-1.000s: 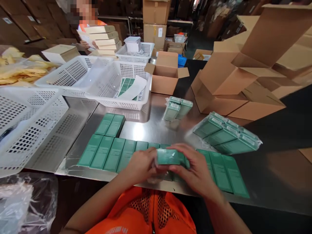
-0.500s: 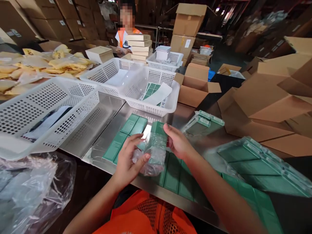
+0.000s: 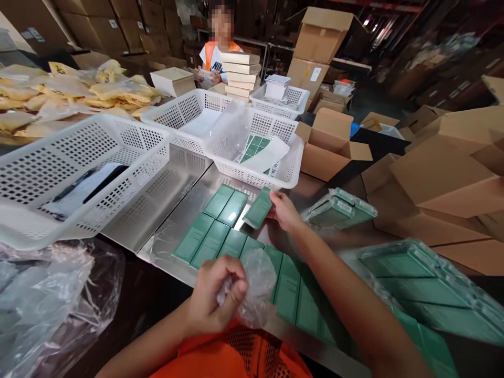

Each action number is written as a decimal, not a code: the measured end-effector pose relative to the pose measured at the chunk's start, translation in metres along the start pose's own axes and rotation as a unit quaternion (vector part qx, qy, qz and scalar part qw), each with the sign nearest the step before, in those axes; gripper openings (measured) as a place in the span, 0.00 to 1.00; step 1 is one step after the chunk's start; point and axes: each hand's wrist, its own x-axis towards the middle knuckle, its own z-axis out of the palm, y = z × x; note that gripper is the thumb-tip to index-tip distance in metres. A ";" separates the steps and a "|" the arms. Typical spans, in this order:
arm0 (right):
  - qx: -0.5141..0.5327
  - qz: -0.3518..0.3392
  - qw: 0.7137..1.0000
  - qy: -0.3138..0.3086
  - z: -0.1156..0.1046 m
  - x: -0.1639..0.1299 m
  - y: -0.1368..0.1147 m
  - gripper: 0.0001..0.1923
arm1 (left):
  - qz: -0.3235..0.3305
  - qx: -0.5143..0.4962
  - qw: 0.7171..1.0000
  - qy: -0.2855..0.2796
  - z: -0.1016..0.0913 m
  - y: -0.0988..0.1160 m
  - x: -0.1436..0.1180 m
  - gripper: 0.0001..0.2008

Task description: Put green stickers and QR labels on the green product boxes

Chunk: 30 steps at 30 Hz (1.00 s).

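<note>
My right hand (image 3: 284, 211) pinches a flat green box (image 3: 258, 208) by its right end, tilted just above the steel table. Close to my body, my left hand (image 3: 220, 289) is closed on a crumpled clear plastic bag (image 3: 256, 283), which hangs out to the right of the fingers. Between and below the hands lie several more green boxes (image 3: 202, 239) in rows on the metal tabletop (image 3: 163, 231). Two of them lie side by side just left of the held box. My left hand and the bag cover part of the front row.
White perforated baskets (image 3: 252, 181) line the table's back; one holds green-printed sheets. Plastic-wrapped green boxes (image 3: 425, 289) lie at right, beside open cartons (image 3: 444, 157). A big clear bag of plastic (image 3: 51, 294) is at lower left. Across the table stands a person in an orange vest (image 3: 210, 55).
The green box has come out of the clear plastic bag in my right hand. My left hand has drawn the crumpled bag down toward my body.
</note>
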 end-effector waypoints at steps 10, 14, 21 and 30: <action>-0.351 -0.214 0.909 0.063 0.010 -0.017 0.011 0.20 | 0.018 0.020 0.995 -0.093 0.014 0.002 -0.007 0.13; -0.437 -0.315 0.833 0.121 -0.037 -0.047 -0.016 0.25 | 0.045 -0.025 0.993 -0.102 0.004 -0.007 -0.017 0.12; -0.631 -0.311 0.662 0.258 -0.139 -0.073 -0.013 0.14 | -0.058 -0.109 0.978 -0.168 0.014 -0.009 -0.015 0.12; -0.308 -0.302 0.861 0.268 -0.155 -0.144 0.027 0.23 | -0.314 -0.137 0.913 -0.219 0.064 0.000 0.019 0.21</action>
